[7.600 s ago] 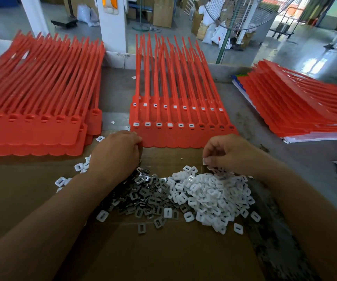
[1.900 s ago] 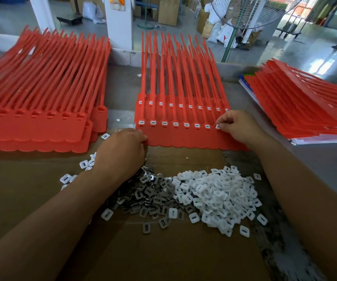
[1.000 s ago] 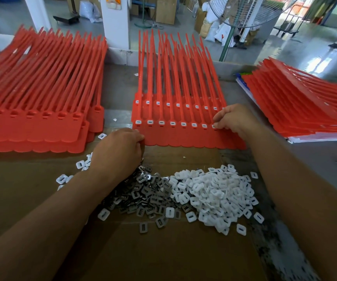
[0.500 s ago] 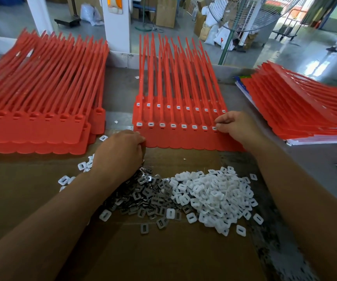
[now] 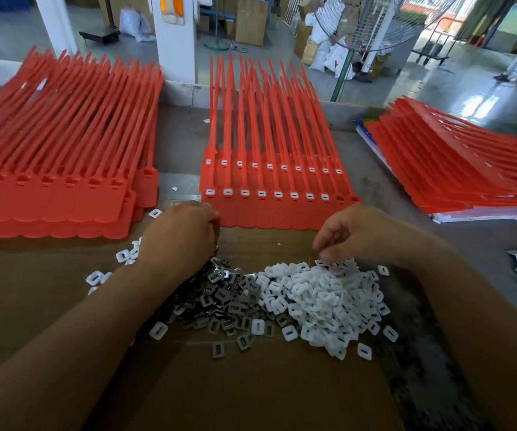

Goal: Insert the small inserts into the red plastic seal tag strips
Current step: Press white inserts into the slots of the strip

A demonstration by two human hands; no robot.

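A stack of long red plastic seal tag strips [image 5: 58, 169] lies at the left of the grey tabletop [image 5: 182, 144]. The left hand [image 5: 179, 234] rests curled on the pile of small grey metal inserts [image 5: 219, 306]; its grip is hidden, so I cannot tell if it holds anything. Beyond lies the middle set of red strips [image 5: 269, 209], most sockets filled white. The right hand [image 5: 353, 234] dips bunched fingertips into the heap of white plastic inserts [image 5: 322, 297]; I cannot tell whether its grip has caught one.
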